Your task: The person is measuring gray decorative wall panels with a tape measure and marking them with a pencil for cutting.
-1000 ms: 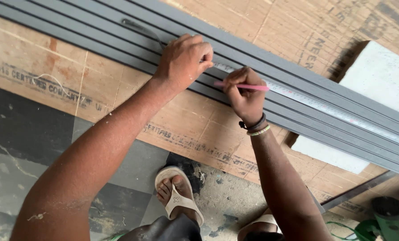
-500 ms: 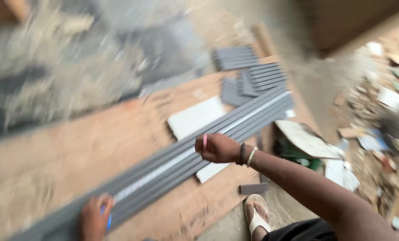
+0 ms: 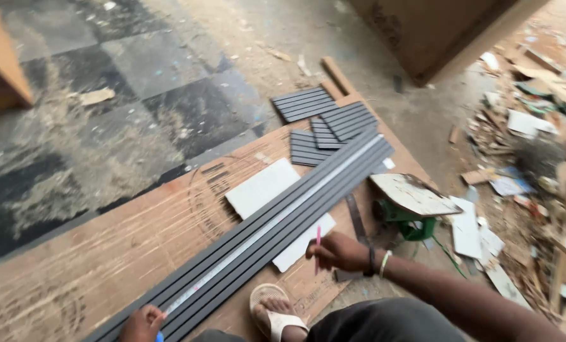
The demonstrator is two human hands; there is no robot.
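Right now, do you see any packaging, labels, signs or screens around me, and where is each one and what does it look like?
Plywood sheet: flat on the floor under the grey slatted panel, brown, with faded round and block print marks.
Measuring tape: pale strip with fine markings, lying along the panel, its near end at the left hand.
No packages, signs or screens can be made out.

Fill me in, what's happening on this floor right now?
A person crouches over a long grey fluted panel lying on a plywood sheet. The left hand presses a metal ruler along the panel at its near end. The right hand holds a pink pencil just off the panel's edge. Cut panel offcuts lie at the far end.
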